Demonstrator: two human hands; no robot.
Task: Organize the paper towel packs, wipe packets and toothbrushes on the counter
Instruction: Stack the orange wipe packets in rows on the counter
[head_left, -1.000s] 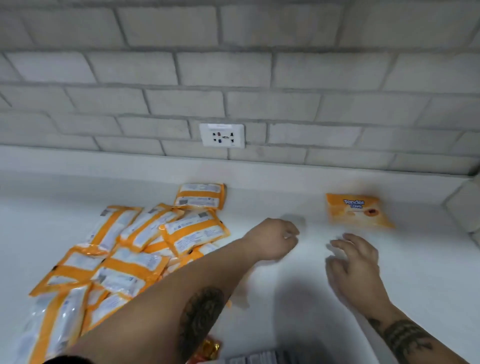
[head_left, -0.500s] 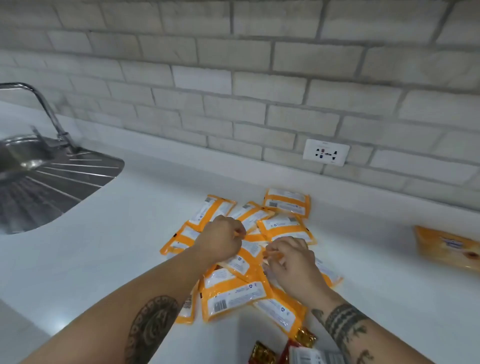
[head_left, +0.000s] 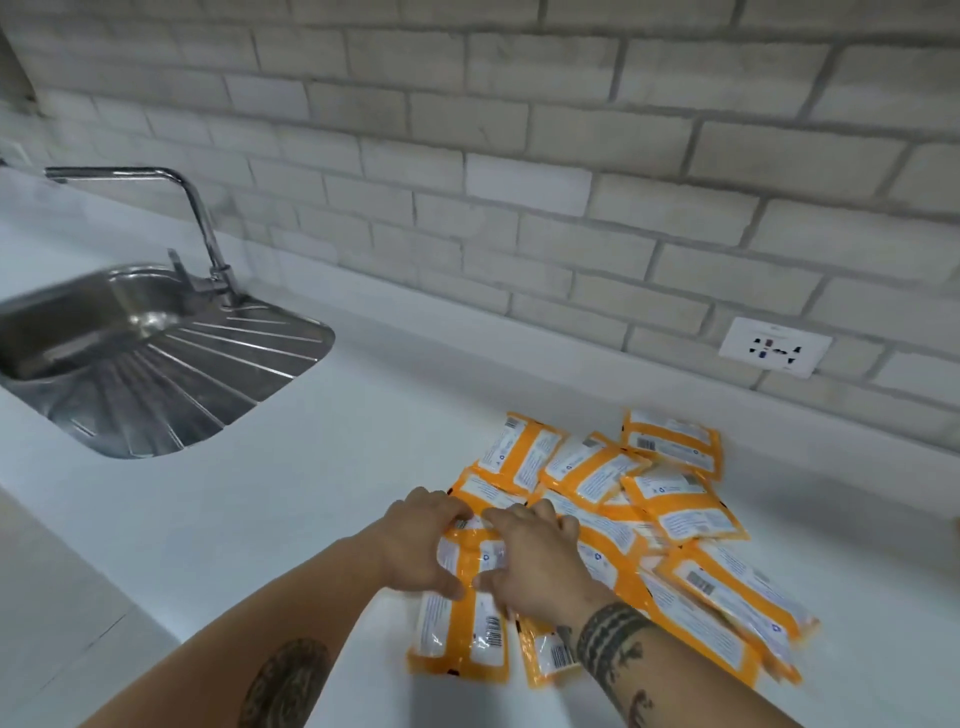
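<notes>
A pale grey brick wall (head_left: 519, 130) with a white socket plate (head_left: 775, 347) backs a smooth white counter (head_left: 311, 467). Set into the counter at the left is a stainless steel sink (head_left: 145, 364) with a ribbed drainer and a bent chrome tap (head_left: 197, 218); its basin looks bare as far as it shows. A loose heap of orange-and-white wipe packets (head_left: 675, 519) lies overlapping on the counter below the socket. The left hand (head_left: 421, 545) and right hand (head_left: 535, 561) sit side by side, thumbs nearly touching, both gripping the near orange-and-white packet with a barcode (head_left: 462, 634), fingers curled over its far end. Half a second ago the hands were working higher in the heap; now they have come down to its front-left edge, and the view has swung left, bringing the whole sink in.
</notes>
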